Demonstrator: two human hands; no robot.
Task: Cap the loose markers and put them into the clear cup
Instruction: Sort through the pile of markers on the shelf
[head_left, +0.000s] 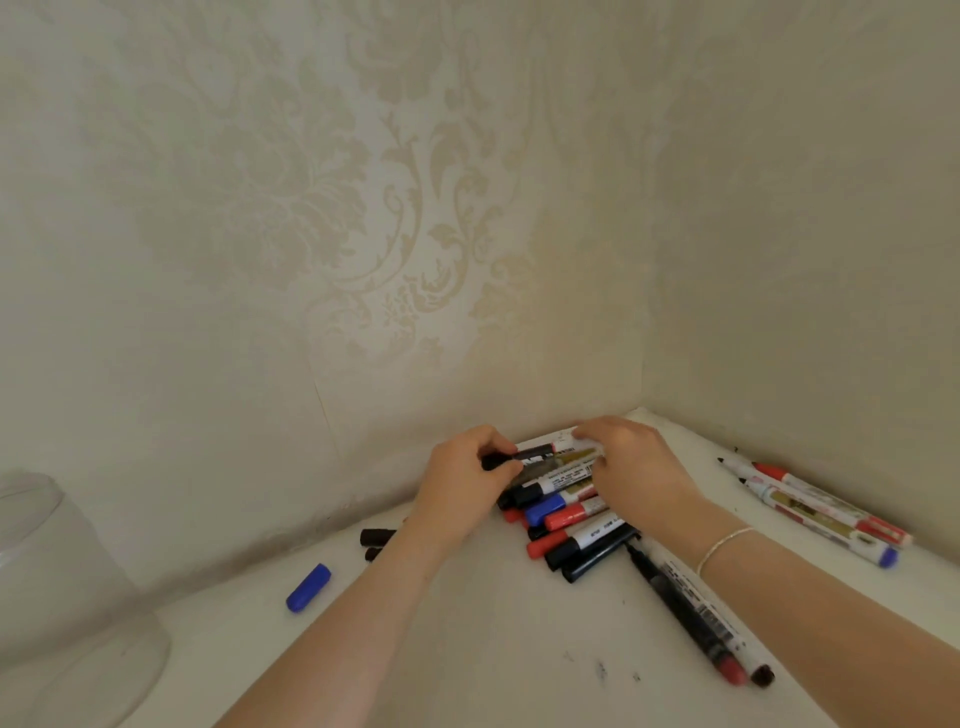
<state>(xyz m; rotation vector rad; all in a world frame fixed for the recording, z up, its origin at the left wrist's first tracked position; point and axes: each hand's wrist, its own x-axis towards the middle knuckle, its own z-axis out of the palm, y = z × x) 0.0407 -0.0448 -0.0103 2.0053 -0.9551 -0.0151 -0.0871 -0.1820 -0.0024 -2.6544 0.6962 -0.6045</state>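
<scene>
Counted: one clear cup, one loose blue cap, two loose black caps, two hands.

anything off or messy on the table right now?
Yes. A blue cap and black caps lie loose, apart from the marker pile. Two markers near the right arm and several at the right wall show bare tips. Dark ink smudges mark the white table. The clear cup looks empty.
</scene>
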